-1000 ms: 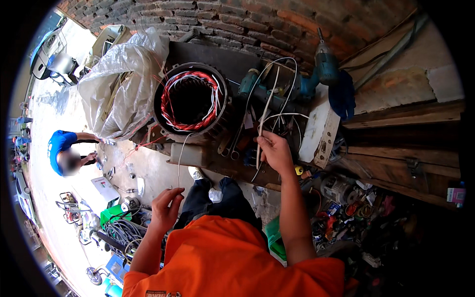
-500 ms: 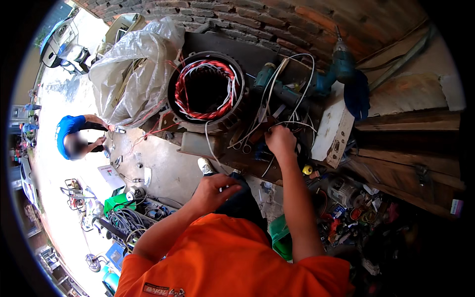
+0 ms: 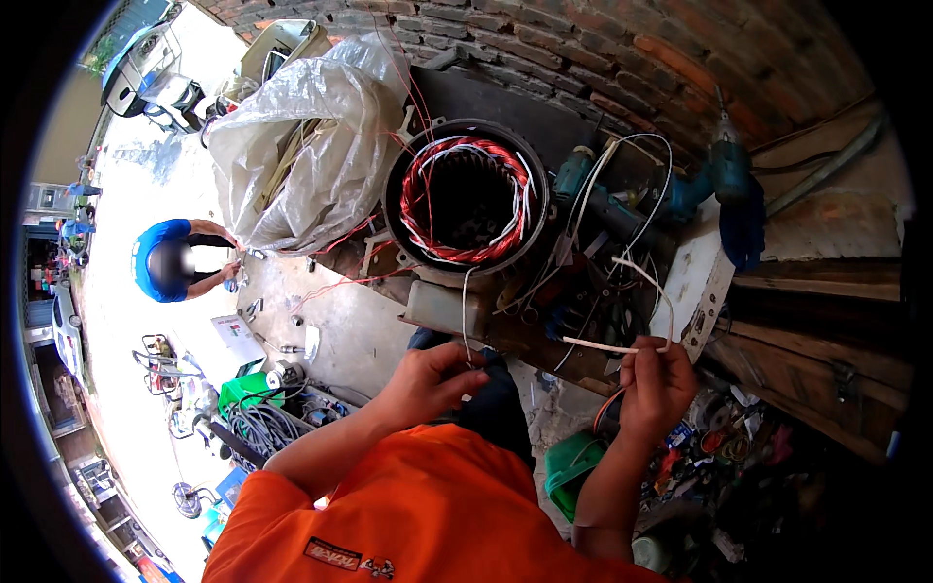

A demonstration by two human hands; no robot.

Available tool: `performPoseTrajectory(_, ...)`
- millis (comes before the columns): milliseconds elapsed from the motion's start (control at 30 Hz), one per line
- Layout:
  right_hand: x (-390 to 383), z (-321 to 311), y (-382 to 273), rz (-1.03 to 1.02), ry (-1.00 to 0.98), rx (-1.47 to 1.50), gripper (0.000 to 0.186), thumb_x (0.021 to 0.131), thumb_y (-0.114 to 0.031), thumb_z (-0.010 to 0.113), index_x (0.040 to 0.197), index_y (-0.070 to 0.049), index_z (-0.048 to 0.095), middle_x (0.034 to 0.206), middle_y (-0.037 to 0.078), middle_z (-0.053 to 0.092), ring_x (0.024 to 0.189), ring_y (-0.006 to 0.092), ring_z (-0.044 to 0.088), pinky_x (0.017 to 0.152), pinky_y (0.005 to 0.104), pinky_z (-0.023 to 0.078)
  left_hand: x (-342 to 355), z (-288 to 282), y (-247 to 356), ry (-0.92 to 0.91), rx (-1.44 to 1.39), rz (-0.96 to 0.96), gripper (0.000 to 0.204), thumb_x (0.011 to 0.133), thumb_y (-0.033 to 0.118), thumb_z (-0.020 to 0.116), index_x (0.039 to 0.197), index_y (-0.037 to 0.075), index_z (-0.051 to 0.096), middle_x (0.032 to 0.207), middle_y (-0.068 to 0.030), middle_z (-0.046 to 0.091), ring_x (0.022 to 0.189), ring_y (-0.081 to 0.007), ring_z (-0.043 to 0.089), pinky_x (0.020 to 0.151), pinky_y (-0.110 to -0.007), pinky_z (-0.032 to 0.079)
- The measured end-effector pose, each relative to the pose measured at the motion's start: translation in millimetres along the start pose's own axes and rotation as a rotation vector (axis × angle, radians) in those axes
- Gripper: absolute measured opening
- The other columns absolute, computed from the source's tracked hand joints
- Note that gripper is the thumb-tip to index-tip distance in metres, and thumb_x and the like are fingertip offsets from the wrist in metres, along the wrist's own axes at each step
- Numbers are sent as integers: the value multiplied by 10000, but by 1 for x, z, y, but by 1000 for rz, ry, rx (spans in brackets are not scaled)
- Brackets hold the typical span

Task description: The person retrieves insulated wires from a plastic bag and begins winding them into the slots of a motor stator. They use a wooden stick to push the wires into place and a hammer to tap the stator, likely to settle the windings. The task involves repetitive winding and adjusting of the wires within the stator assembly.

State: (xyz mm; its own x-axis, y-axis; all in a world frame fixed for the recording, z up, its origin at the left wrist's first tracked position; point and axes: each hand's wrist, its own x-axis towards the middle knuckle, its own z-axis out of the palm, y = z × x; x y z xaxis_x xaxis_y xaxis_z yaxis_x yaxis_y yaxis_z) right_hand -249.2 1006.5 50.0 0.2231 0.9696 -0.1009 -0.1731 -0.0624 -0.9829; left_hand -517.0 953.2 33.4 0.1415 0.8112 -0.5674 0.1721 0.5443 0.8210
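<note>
My left hand (image 3: 439,381) pinches a thin white wire (image 3: 467,321) that hangs from a dark motor stator (image 3: 399,189) with a coil of red and white wire (image 3: 508,160) inside its top. My right hand (image 3: 653,387) grips a pale, bent length of sleeving (image 3: 596,344) over the bench's front edge. Behind it are tangled white cables (image 3: 664,155), scissors (image 3: 528,311) and a teal drill (image 3: 729,170) above a dark blue glove (image 3: 741,243). A pale plastic container (image 3: 437,307) lies below the stator.
A translucent sack (image 3: 292,194) stands left of the stator. A white metal panel (image 3: 705,291) edges the bench on the right, near a brick wall (image 3: 573,49). A person in blue (image 3: 160,253) bends down at left. A green bin (image 3: 569,471) and scrap (image 3: 719,466) lie at lower right.
My right hand has come from among the cables down toward me, bringing the pale sleeving with it, now bent. My left hand has shifted rightward, still at the hanging wire.
</note>
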Motion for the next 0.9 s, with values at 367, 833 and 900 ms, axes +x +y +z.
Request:
performPoseTrajectory(367, -39, 122, -6, -35, 47, -135, 172, 903, 45, 668, 1071, 75, 648, 935, 164, 723, 801, 158, 698, 709, 254, 552, 37, -68, 32, -315, 116, 225, 345, 938, 244, 725, 1174, 16, 618, 739, -73, 663, 676, -136, 651, 608, -309, 517)
performPoseTrajectory(833, -52, 183, 10, 40, 301, -357, 137, 880, 20, 722, 1008, 46, 681, 888, 78, 716, 793, 114, 651, 702, 242, 508, 67, -73, 39, -594, -859, -351, 333, 1046, 282, 560, 1248, 19, 600, 850, 19, 614, 685, -70, 600, 614, -223, 500)
performPoseTrajectory(900, -61, 177, 16, 45, 268, -291, 128, 883, 33, 712, 1007, 42, 681, 1006, 88, 685, 923, 131, 635, 784, 250, 495, 67, -69, 42, -579, -991, -420, 311, 1037, 274, 579, 1228, 32, 621, 864, 10, 643, 688, -67, 603, 619, -219, 501)
